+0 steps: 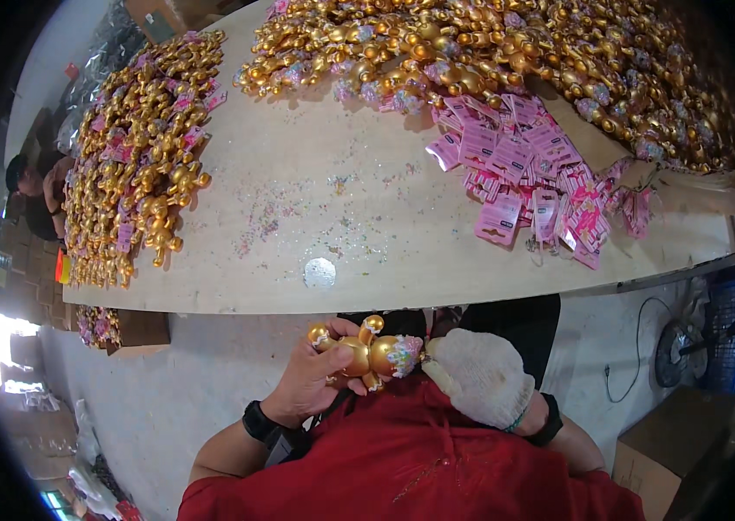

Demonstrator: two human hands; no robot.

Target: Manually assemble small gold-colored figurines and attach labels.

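Note:
My bare left hand is wrapped round a shiny gold figurine with rounded limbs, held sideways in front of my red shirt, just off the table's near edge. The figurine's right end carries a glittery, pastel-coloured topping. My right hand, in a white knitted glove, is closed at that decorated end. A small dark bit shows by its fingertips, too little of it to name. On the table, pink printed cards lie in a loose pile beyond my right hand.
A big heap of gold figurines covers the table's far side, and rows of others lie at the left. Glitter and a round silvery spot mark the tabletop. A cardboard box and blue crate stand right. Another person is far left.

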